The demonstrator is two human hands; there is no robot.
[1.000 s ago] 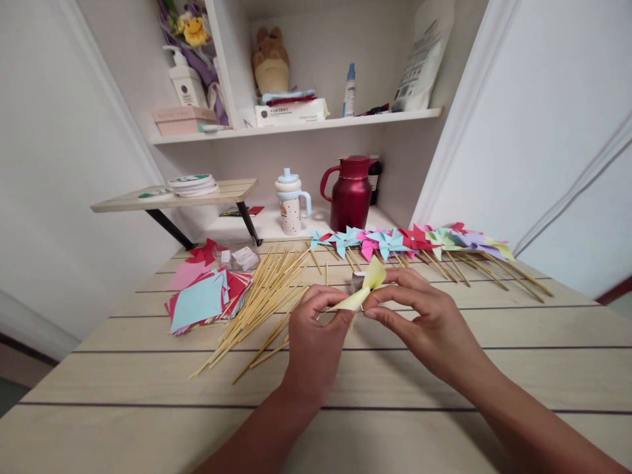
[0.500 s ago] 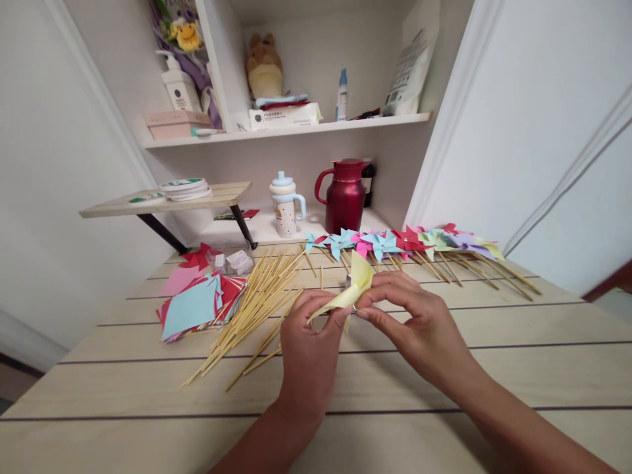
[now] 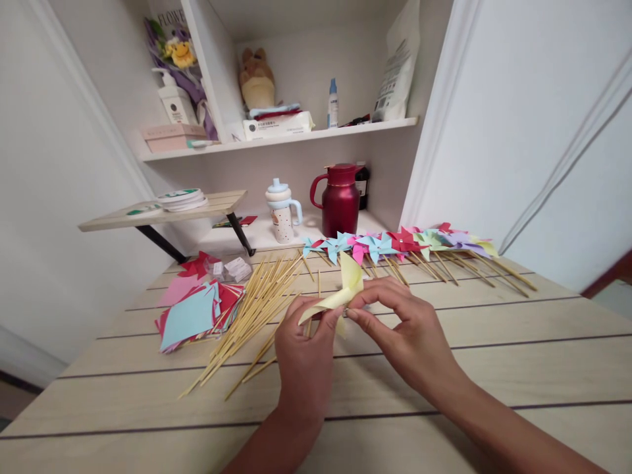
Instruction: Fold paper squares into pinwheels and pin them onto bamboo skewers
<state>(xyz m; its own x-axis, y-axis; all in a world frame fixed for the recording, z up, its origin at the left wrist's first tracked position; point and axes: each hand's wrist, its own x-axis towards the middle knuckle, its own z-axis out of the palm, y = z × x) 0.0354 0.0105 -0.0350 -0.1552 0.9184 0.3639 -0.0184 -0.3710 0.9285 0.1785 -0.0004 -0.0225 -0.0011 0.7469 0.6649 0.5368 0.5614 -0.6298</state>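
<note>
Above the table, my left hand (image 3: 306, 355) is closed on a pale yellow paper pinwheel (image 3: 351, 273), its thumb and fingers pinching the folded middle. My right hand (image 3: 405, 322) is closed too, thumb and forefinger pinching a small metal pin (image 3: 347, 309) at the pinwheel's centre. The pin is mostly covered by fingertips. To the left of my hands lie loose thin wooden sticks (image 3: 251, 309). Beyond them is a stack of square coloured paper sheets (image 3: 190, 319), light blue on top. Finished pinwheels (image 3: 380, 246) on sticks lie in a row behind my hands.
Small clear boxes (image 3: 237, 269) and a red paper pinwheel (image 3: 197, 264) lie behind the paper stack. A small raised stand (image 3: 222, 199) holds round white discs at the left. A spotted cup (image 3: 283, 220) and a red jug (image 3: 340, 204) stand at the back beneath a shelf (image 3: 320, 136).
The view has tilted up slightly. Both hands and the yellow pinwheel have shifted a little left in view. My right fingertips have come closer to the pinwheel's centre, covering more of the pin.
</note>
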